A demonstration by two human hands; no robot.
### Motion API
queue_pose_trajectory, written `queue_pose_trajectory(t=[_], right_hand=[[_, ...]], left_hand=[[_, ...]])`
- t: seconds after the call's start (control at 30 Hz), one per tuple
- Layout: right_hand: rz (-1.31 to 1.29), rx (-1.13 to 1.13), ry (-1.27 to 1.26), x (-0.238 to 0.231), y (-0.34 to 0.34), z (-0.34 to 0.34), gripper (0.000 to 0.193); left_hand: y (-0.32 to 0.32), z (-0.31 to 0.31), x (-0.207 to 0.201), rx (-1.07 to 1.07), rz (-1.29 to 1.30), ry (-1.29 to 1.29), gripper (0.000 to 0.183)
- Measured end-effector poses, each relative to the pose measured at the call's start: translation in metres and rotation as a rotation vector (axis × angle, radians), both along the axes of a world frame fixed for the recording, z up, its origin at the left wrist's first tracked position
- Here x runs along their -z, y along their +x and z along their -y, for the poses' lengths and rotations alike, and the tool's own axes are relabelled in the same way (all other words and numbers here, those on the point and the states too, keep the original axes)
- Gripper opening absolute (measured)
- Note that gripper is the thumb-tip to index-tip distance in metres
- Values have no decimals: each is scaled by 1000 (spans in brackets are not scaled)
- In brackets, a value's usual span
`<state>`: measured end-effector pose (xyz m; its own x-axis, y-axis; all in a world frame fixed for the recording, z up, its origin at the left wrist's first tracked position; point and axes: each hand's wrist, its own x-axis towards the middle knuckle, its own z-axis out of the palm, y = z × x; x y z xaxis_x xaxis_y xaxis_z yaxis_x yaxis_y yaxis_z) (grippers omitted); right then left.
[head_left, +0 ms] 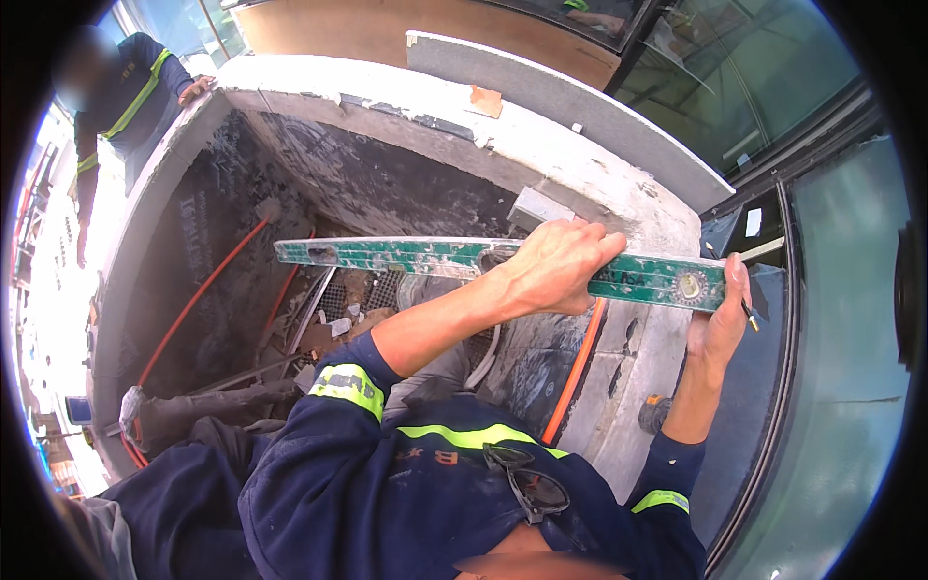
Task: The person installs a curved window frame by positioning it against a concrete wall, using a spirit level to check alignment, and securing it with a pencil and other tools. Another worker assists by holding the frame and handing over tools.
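Observation:
A long green spirit level (425,257), smeared with white dust, lies crosswise in front of me above a walled pit. My left hand (561,263) is closed around it right of its middle, fingers over the top edge. At the right end, my right hand (720,324) grips the level with the thumb up along its end. A thin pencil-like stick (750,315) pokes out beside that hand; how it is held is partly hidden. The level's right part hangs near the pale wall top, and whether it touches is unclear.
Rubble and black grids (385,290) lie on the pit floor. Orange pipes (580,367) run along its walls. A grey board (570,106) stands behind the far wall top (387,92). Glass panels (841,319) rise at right. Another person (135,97) rests a hand on the wall, upper left.

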<state>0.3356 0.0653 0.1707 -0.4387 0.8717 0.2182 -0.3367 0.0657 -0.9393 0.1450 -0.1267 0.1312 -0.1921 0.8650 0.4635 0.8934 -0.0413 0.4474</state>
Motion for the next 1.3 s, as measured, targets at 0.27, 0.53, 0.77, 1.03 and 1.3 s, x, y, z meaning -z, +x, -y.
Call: queue_pose_trajectory(t=[0.27,0.53,0.77,1.03,1.3], right_hand=[[-198,299,-158,14,76,-61,42],[45,310,-144,54,125,-118,57],[289,222,-182,74,104,-164,69],[127,168,-268,94,9,-248,56],[116,479,-365,130,-72,-271,50]], left_hand=[[-28,32,1,-218,-167,-279,74],[-59,21,46,-225,-300,-43,64],[-117,-26,15,-205,-502,75,70],[-206,-89,23,-235,-625,125,66],[-240,-137,64,-306,-555,221,65]])
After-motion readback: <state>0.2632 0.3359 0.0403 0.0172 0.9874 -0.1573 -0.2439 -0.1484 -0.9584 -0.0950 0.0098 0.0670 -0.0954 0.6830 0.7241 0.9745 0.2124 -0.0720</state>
